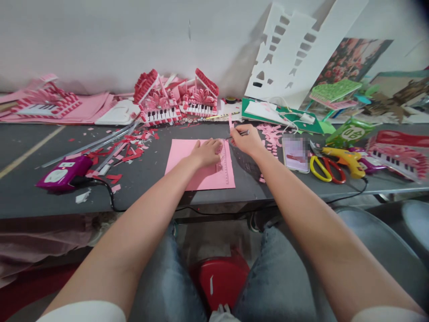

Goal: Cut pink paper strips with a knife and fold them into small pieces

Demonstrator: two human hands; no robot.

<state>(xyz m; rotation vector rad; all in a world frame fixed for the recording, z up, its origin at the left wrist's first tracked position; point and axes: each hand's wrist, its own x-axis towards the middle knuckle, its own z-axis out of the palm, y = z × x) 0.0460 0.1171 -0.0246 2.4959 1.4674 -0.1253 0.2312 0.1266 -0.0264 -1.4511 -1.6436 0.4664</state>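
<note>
A pink sheet (pixel 201 176) lies on the dark grey table in front of me. Along its right side runs a clear ruler (pixel 226 172) with small marks. My left hand (pixel 208 153) rests flat on the sheet and the ruler, fingers stretched out. At the ruler's far end, my right hand (pixel 246 139) is closed around a slim, dark metallic pen-like tool (pixel 246 132). Its tip points left, near the sheet's far right corner. Just beyond those fingers a narrow pink strip (pixel 230 120) sticks up; its lower end is hidden.
Small pink cut pieces (pixel 271 134) and a phone (pixel 296 153) lie to the right, with scissors (pixel 326 169) and a yellow glue gun (pixel 346 161). Red and pink scraps (pixel 134 150) and a purple device (pixel 65 173) are left. Piano-shaped crafts (pixel 161 114) stand behind.
</note>
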